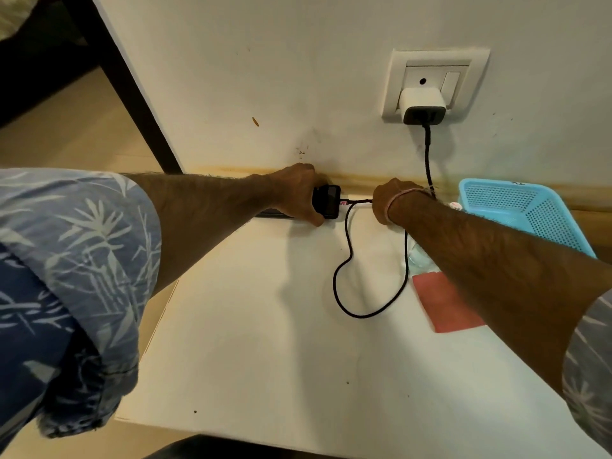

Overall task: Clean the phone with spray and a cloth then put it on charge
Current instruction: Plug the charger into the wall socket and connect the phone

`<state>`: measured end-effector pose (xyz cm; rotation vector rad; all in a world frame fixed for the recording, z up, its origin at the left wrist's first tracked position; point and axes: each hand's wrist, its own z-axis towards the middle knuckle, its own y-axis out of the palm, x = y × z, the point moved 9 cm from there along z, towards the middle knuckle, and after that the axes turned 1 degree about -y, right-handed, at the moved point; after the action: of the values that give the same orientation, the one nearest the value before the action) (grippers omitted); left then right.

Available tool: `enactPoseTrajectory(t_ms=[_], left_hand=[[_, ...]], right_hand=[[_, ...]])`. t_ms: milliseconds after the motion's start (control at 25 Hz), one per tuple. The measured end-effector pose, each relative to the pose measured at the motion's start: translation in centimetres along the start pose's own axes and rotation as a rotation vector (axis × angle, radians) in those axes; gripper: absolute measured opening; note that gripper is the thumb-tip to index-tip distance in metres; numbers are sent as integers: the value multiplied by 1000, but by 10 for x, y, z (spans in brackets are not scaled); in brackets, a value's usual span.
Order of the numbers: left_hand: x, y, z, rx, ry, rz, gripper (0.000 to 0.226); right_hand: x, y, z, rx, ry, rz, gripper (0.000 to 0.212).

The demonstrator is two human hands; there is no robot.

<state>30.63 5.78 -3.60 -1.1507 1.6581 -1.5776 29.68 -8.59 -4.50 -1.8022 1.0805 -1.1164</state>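
At mid-frame on the table (265, 342), the phone (328, 202) is gripped by its sides in the left hand (294, 190); it is judged rigid, slick, breakable. The limp cable (361, 316) is held near its plug by the curled right hand (385, 200).

On my feed the light is warm, yellowish and fairly even, without harsh glare. Soft-edged shadows lie on the worktop (265, 342) beneath the left forearm (205, 207) and the right forearm (480, 260), so the source sits somewhere above. The top-left corner falls into darkness. Wide-angle distortion stretches the sleeve (66, 276) at the left edge. The centre looks reasonably sharp, while the borders are slightly soft.
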Motion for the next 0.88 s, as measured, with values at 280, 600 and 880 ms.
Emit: enactPoseTrajectory(t_ms=[280,600,880], left_hand=[[0,10,6,-20,-25,10,55],[-12,13,1,18,-44,-119,62],[-10,12,7,-13,-90,-67,65]], right_hand=[[-32,-20,11,-42,-140,256,90],[-58,-17,25,97,-276,492,78],[-55,-19,22,115,-207,431,81]])
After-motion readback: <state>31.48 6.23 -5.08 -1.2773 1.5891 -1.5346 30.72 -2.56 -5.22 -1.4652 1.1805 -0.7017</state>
